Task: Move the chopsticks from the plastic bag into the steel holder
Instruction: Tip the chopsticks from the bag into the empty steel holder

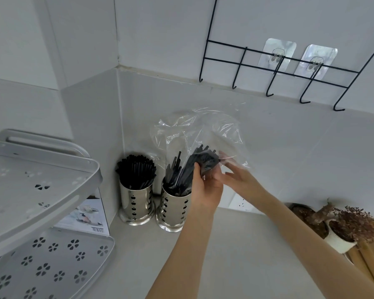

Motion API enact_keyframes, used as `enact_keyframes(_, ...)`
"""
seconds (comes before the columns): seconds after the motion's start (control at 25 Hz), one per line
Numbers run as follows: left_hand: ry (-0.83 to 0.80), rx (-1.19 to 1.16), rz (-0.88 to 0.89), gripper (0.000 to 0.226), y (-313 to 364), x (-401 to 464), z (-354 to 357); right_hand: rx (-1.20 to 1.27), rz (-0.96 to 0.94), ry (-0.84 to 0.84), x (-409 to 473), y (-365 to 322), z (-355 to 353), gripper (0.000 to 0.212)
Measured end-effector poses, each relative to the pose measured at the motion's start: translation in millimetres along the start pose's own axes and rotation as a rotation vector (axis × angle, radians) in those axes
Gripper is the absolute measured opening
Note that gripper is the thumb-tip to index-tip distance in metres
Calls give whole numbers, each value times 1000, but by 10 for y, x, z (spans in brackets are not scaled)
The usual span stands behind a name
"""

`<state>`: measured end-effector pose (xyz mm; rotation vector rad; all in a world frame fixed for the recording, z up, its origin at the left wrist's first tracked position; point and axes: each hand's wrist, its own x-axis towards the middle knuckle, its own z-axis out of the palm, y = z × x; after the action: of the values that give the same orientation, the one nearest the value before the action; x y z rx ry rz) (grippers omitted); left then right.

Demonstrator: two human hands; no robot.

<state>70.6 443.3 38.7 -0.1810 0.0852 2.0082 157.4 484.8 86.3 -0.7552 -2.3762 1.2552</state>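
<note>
A clear plastic bag (205,128) stands in the right steel holder (174,210), its loose top billowing up. Inside it a bundle of black chopsticks (203,160) leans right, the lower ends down in the holder. My left hand (205,188) grips this bundle through the plastic, just above the holder's rim. Close on the right, my right hand (240,175) has its fingers on the bag's edge by the chopstick tops. A second steel holder (136,203) on the left is packed with black chopsticks (136,171).
A grey perforated two-tier rack (41,190) fills the left, with a printed box (86,214) behind it. A black wire hook rail (274,67) hangs on the wall above. A white pot with dried plants (341,229) and wooden utensils (367,264) sit at the right.
</note>
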Motion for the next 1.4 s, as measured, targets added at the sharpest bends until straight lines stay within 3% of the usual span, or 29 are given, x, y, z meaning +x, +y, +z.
enact_keyframes(0.12, -93, 306, -53, 41, -24, -42, -50, 52, 34, 99, 66, -145, 141, 27)
enact_keyframes(0.28, 57, 588, -277, 62, 141, -212, -54, 130, 113, 279, 226, -200, 199, 32)
enact_keyframes(0.36, 129, 895, -299, 56, 361, -322, -8, 144, 173, 330, 300, -156, 197, 31)
enact_keyframes(0.44, 255, 1213, -77, 36, 657, -389, 87, 161, 204, 338, 341, -157, 182, 31)
enact_keyframes(0.52, 367, 1446, 340, 21, 920, -368, 253, 201, 186, 319, 381, -194, 141, 24)
enact_keyframes(0.64, 276, 1736, 753, 33, 1155, -220, 516, 298, 130, 266, 454, -289, 74, 25)
enact_keyframes(0.76, 215, 2135, 875, 61, 1233, -66, 723, 274, 84, 183, 528, -333, 57, 23)
enact_keyframes(0.88, 297, 2408, 730, 71, 1322, 14, 809, 321, 69, 117, 572, -334, 73, 12)
enact_keyframes(1.0, 331, 2396, 805, 49, 1409, 13, 783, 372, 54, 122, 596, -274, 116, 27)
enact_keyframes(1.12, 334, 2211, 862, 30, 1467, -34, 741, 389, 37, 134, 565, -210, 181, 14)
enact_keyframes(1.4, 296, 2056, 884, 28, 1502, -133, 860, 491, -59, 236, 574, -404, 106, 7)
